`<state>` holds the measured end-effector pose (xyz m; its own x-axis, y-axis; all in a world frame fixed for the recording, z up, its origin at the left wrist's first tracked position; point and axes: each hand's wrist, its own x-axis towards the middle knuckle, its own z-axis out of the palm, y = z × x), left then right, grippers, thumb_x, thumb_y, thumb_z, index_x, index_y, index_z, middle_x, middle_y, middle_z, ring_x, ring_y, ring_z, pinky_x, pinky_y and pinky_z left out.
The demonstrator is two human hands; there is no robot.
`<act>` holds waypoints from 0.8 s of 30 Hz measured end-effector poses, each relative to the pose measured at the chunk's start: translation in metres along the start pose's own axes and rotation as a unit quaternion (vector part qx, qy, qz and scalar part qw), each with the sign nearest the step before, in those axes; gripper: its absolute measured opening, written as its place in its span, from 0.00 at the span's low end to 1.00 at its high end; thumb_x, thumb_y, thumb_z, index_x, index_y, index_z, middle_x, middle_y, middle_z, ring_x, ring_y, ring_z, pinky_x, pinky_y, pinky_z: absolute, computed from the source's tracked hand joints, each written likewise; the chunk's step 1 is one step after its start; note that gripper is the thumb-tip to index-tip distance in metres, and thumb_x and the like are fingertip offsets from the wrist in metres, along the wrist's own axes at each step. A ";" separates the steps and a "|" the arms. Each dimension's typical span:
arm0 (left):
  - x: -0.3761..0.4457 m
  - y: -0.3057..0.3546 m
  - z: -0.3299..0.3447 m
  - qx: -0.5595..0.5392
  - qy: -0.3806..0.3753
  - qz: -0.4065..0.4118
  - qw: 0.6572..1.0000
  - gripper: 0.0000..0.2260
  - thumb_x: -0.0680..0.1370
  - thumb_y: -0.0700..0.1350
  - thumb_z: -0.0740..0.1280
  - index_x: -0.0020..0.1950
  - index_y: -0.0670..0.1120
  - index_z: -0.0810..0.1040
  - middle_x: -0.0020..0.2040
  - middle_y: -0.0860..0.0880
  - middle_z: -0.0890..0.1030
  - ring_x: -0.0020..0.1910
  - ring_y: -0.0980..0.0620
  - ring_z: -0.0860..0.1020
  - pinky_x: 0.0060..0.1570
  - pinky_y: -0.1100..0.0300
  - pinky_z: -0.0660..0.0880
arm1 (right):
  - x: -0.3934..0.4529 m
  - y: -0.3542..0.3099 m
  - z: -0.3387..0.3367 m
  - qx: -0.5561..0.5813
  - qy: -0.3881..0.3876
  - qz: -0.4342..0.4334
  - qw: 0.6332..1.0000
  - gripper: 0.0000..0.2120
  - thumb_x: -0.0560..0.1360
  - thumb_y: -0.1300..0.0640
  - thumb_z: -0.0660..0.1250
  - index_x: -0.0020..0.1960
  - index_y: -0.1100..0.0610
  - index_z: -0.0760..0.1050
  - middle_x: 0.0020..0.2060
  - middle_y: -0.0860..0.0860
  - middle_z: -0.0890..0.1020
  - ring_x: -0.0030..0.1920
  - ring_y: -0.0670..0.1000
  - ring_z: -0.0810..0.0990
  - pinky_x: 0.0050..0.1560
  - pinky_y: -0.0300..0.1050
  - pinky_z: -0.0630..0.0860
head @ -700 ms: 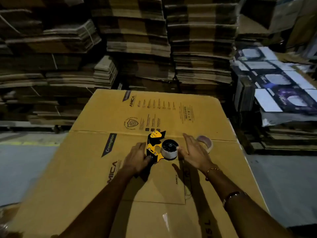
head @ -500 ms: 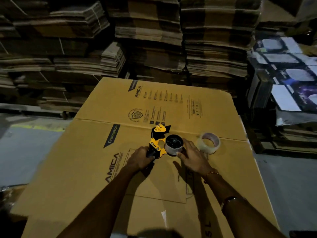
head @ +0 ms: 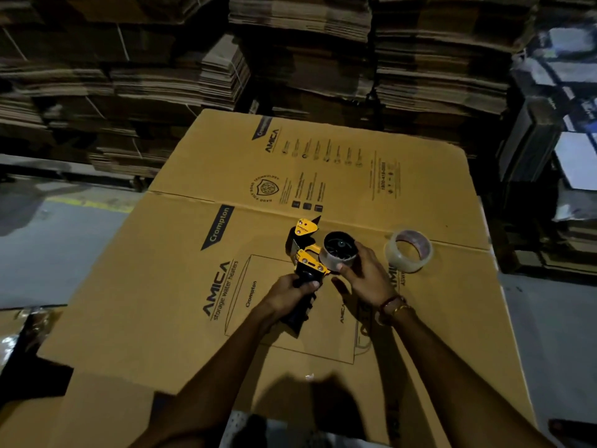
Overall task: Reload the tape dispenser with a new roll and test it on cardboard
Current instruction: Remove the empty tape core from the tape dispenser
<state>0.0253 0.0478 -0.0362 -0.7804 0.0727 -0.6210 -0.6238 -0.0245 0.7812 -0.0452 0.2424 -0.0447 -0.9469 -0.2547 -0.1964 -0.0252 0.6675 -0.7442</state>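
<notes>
A person's left hand (head: pixel 290 291) is wrapped around the black handle of a yellow tape dispenser (head: pixel 307 253), held over a flattened cardboard box (head: pixel 181 286) printed "AMICA" and "Crompton". The right hand (head: pixel 366 274) grips the nearly spent roll (head: pixel 340 252) on the dispenser's hub, thumb against its rim. A fresh roll of clear tape (head: pixel 408 251) lies flat on the cardboard just right of that hand. Stacks of flattened cartons (head: pixel 307 43) rise beyond.

Dim, warm-toned, lit apparently from above and behind; dark shadow pooled on the cardboard sheet (head: pixel 181 286) near the bottom edge. Stacked cartons (head: pixel 300 43) smeared, bowed toward frame edges.
</notes>
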 end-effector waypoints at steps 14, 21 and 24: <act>-0.039 -0.019 -0.019 0.070 -0.046 0.074 0.994 0.10 0.80 0.44 0.67 0.61 0.46 0.74 0.42 0.41 0.78 0.37 0.45 0.77 0.34 0.55 0.78 | -0.032 -0.003 0.028 0.086 0.067 0.008 0.994 0.47 0.69 0.52 0.78 0.79 0.51 0.53 0.76 0.53 0.60 0.74 0.51 0.62 0.66 0.42 0.63; -0.044 -0.025 -0.031 0.154 -0.013 0.094 0.984 0.10 0.78 0.46 0.69 0.59 0.50 0.75 0.49 0.43 0.83 0.44 0.39 0.83 0.44 0.45 0.81 | -0.035 -0.007 0.028 0.032 0.066 -0.009 0.997 0.48 0.69 0.54 0.79 0.79 0.55 0.53 0.75 0.54 0.63 0.70 0.47 0.64 0.64 0.38 0.62; -0.040 -0.029 -0.035 0.251 0.037 0.129 0.959 0.13 0.77 0.48 0.70 0.61 0.52 0.74 0.55 0.48 0.82 0.48 0.43 0.84 0.49 0.45 0.82 | -0.035 0.000 0.036 0.000 0.067 -0.029 0.997 0.48 0.68 0.55 0.79 0.78 0.56 0.55 0.73 0.56 0.65 0.72 0.54 0.66 0.63 0.41 0.65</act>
<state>0.0735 0.0111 -0.0364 -0.9187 0.0582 -0.3905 -0.3246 0.4519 0.8309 -0.0006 0.2262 -0.0611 -0.9782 -0.1973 -0.0653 -0.0819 0.6549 -0.7513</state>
